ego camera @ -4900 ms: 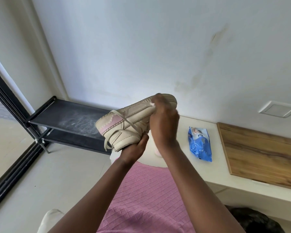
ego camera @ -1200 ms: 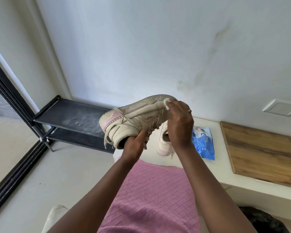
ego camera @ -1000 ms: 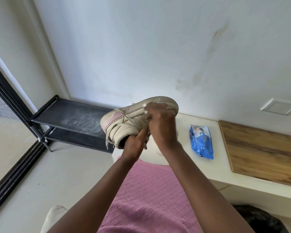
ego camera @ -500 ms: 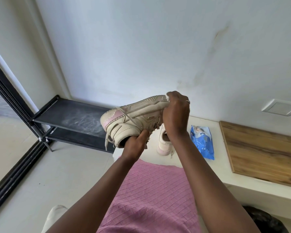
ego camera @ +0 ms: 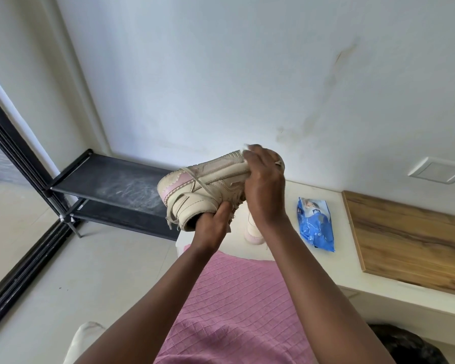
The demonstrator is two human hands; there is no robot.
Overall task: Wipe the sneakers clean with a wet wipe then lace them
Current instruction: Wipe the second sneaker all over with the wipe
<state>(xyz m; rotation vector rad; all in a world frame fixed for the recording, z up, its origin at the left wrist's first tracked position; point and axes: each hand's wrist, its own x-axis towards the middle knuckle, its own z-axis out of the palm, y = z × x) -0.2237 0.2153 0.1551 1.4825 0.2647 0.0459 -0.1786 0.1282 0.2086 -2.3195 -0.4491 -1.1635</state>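
Observation:
A beige sneaker with a pink heel patch (ego camera: 208, 182) is held up on its side, sole facing the wall, a loose lace draped across it. My left hand (ego camera: 212, 224) reaches into its opening and grips it from inside. My right hand (ego camera: 264, 187) presses a white wet wipe (ego camera: 247, 148) against the sole edge near the toe; only a corner of the wipe shows above my fingers. The second sneaker (ego camera: 252, 228) stands on the white counter, mostly hidden behind my right wrist.
A blue wet-wipe pack (ego camera: 316, 223) lies on the white counter (ego camera: 347, 274), beside a wooden board (ego camera: 410, 243). A black two-tier shoe rack (ego camera: 111, 187) stands against the wall at left. A dark bag (ego camera: 410, 345) sits at the lower right.
My right hand has kept rubbing the wipe back and forth along the sneaker's sole edge, now sitting near the toe. The left hand holds the sneaker in about the same place.

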